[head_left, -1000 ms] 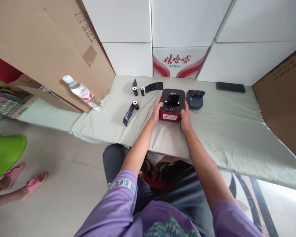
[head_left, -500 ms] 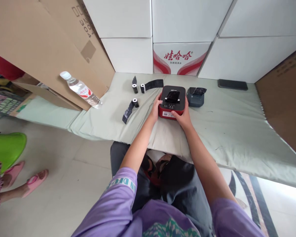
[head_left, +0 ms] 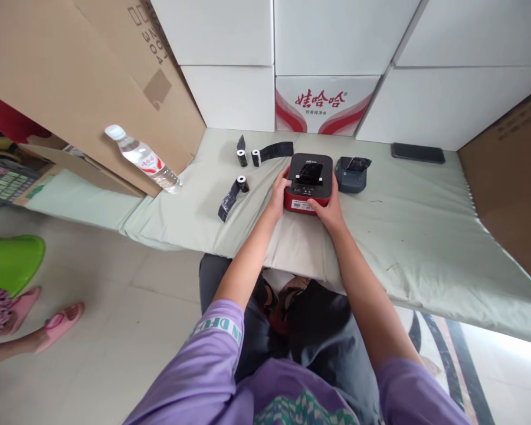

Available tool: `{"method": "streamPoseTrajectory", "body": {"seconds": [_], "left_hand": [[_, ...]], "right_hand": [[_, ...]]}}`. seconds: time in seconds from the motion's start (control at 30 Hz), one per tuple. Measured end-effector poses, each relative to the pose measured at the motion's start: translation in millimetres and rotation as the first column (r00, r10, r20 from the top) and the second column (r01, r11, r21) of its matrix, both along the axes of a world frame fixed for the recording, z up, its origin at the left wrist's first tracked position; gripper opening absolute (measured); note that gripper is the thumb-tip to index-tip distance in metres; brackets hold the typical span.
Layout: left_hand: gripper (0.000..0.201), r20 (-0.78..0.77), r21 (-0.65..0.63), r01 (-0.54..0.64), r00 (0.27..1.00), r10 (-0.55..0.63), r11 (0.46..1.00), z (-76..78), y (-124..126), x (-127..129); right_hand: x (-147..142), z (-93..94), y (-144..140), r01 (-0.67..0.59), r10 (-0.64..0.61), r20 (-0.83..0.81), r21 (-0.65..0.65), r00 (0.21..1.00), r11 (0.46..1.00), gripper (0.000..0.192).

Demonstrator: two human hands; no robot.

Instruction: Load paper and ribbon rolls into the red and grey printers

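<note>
A red and black thermal printer sits on the cloth-covered surface, a glossy black strip lying over its top. My left hand is closed against the printer's left side, thumb near the top edge. On the right side my right hand grips it, thumb across the front by a white label. Close to the right of it stands a smaller dark blue-grey printer with a black strip sticking out. Left of the printer are three small paper rolls: one with its black tail to the right, another, and a nearer one.
A water bottle stands at the left by a large cardboard box. White cartons line the back. A black phone lies back right, near another brown box. A person's feet in pink sandals show at left.
The view has shifted very slightly. Both hands keep the same hold on the printer, and nothing else has visibly moved.
</note>
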State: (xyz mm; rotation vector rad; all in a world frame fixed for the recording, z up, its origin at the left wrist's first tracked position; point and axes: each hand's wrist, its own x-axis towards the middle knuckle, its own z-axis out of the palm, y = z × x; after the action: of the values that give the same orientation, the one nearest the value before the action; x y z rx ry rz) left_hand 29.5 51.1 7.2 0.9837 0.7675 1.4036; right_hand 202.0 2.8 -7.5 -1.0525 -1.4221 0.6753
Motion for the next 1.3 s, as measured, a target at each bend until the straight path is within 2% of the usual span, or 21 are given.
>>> {"method": "streamPoseTrajectory", "body": {"seconds": [0.1,0.3,0.53,0.67,0.83,0.93,1.07,1.3], "left_hand": [[0.054,-0.007,0.002,-0.018,1.000,0.018,1.000,-1.2,-0.3,1.0],[0.063,-0.007,-0.015,-0.001,1.000,0.001,1.000,-4.3,-0.6,1.7],[0.054,0.065,0.007,0.010,0.998,-0.010,1.000,-4.9,0.5,-0.6],[0.051,0.018,-0.003,0.026,0.999,-0.026,1.000,-0.1,2.4,-4.8],[0.058,-0.091,-0.046,-0.008,0.996,0.004,0.999,0.7,2.8,-6.7],[0.057,-0.114,-0.005,-0.033,0.993,0.033,0.999,-0.5,-0.2,-5.1],[0.054,-0.078,0.049,-0.039,0.996,0.043,0.998,-0.8,-3.2,-3.4],[0.055,-0.038,0.030,-0.040,0.998,0.041,0.999,-0.4,-4.2,-3.2]], "right_hand": [[-0.1,1.1,-0.3,0.005,-0.005,0.016,-0.005,1.000,1.000,0.125],[0.4,0.1,0.6,0.001,-0.001,0.003,-0.021,1.000,1.000,0.129],[0.5,0.1,1.1,-0.013,0.013,-0.007,-0.017,1.000,1.000,0.127],[0.0,-0.8,1.8,-0.002,0.002,-0.003,-0.011,1.000,1.000,0.129],[1.0,-4.1,2.4,0.017,-0.017,0.002,-0.040,1.000,0.999,0.131],[2.2,-6.3,3.2,0.012,-0.013,-0.016,-0.040,1.000,0.999,0.133],[2.9,-7.3,4.0,0.002,-0.002,-0.012,-0.031,1.000,1.000,0.132],[2.9,-4.2,3.2,-0.009,0.009,-0.002,-0.036,1.000,0.999,0.132]]}}
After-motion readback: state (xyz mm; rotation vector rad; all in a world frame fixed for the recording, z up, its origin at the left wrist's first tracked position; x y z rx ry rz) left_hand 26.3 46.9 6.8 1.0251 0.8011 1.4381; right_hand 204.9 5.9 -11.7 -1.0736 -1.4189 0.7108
